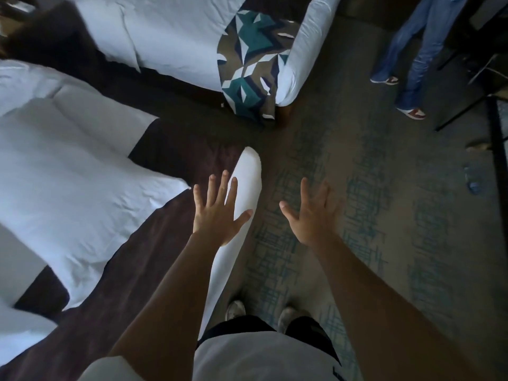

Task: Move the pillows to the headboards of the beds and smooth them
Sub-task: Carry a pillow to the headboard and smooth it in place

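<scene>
Left hand fingers: spread wide, palm down, holding nothing, on the left hand point(217, 213).
Right hand fingers: splayed open and empty, on the right hand point(310, 215), which hangs over the carpet.
Under the left hand: the white rounded foot edge of the near bed point(247, 177); whether the hand touches it, I cannot tell.
Pillows: two soft white creased pillows point(77, 177) lie on the near bed's dark brown cover point(154, 237), at the left of the view, apart from both hands.
Far bed: a white-sheeted bed point(170, 31) with a teal, brown and white patterned runner point(253, 64) across its foot end.
Floor: grey-brown carpet with teal scribbled patches point(365, 204); the wearer's own light shoes point(236, 309) stand just beside the near bed.
Bystander: legs in blue jeans and red-and-white shoes point(412, 59), top right, well apart.
</scene>
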